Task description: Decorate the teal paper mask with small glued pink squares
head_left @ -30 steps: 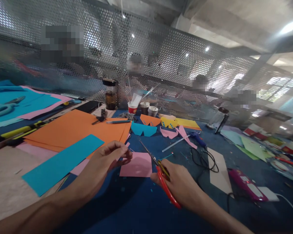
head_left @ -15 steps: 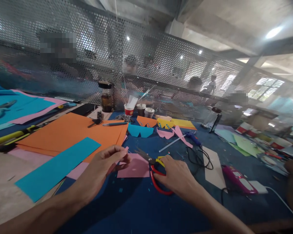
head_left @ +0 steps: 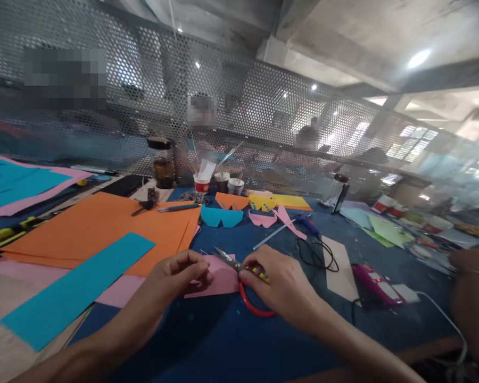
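The pink paper (head_left: 220,282) lies flat on the blue desk (head_left: 223,340) right in front of the person, between the two hands. It looks thin, light and floppy, so I judge it will crease or slide easily and is best pinched at an edge, close to where the blades meet it. The left hand (head_left: 179,274) is curled, fingertips together at the paper's left edge, seemingly pinching it, though the contact itself is partly hidden. The scissors (head_left: 233,263) are stiff with sharp points and are safest held by the loops. The right hand (head_left: 281,284) is closed around those loops, a red one showing beneath the palm, and the short blades stand a little apart over the paper's top edge. Left of these lie orange sheets (head_left: 104,223) with a blue strip (head_left: 75,287) across them and a pen (head_left: 179,207) on their far corner. Farther off are a blue cut-out (head_left: 222,216), paper cups (head_left: 201,183) and a dark jar (head_left: 163,165) before a mesh screen (head_left: 263,106). To the right lie a black cable (head_left: 317,255) and a pink glue gun (head_left: 377,284), and another person's arm (head_left: 471,298) rests at the edge. No writing or brand is sharp enough to read
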A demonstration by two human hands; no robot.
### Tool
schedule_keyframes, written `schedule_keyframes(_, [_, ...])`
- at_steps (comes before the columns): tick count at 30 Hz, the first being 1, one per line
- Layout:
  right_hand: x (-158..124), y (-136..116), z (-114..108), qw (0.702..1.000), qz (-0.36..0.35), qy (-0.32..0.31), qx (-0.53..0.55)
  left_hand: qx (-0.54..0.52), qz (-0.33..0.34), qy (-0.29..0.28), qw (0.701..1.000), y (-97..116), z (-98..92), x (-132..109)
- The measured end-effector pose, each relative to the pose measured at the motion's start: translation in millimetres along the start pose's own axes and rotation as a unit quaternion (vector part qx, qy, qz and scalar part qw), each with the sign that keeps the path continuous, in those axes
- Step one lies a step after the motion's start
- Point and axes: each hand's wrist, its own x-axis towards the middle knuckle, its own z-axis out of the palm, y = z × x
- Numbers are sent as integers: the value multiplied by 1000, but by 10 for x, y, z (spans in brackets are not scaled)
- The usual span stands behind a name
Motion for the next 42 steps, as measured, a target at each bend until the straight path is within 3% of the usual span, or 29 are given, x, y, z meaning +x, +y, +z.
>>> schedule_keyframes(4, [105, -224, 56, 985, 14, -36, 170, 8, -21, -5, 1000, 0, 27, -19])
schedule_keyframes(9, [252, -352, 204, 972, 9, -13, 236, 13, -6, -11, 1000, 56, 33, -74])
schedule_keyframes(17, [320, -328, 334, 960, -2, 14, 279, 17, 1, -22, 1000, 50, -5, -40])
schedule_keyframes(26, [369, -222, 296, 965, -20, 55, 256, 42, -14, -40, 998, 2, -3, -1])
schedule_keyframes(29, [366, -178, 310, 962, -29, 86, 259, -5, -23, -37, 999, -23, -24, 16])
schedule_keyframes(32, [336, -148, 333, 961, -98, 119, 227, -38, -36, -26, 998, -30, -63, 36])
schedule_keyframes(37, [261, -165, 385, 949, -290, 84, 87, -59, -17, -15, 998, -38, -113, 49])
schedule_keyframes(42, [234, -222, 418, 933, -341, 107, -25, -43, -20, -47, 998, -76, -71, 12])
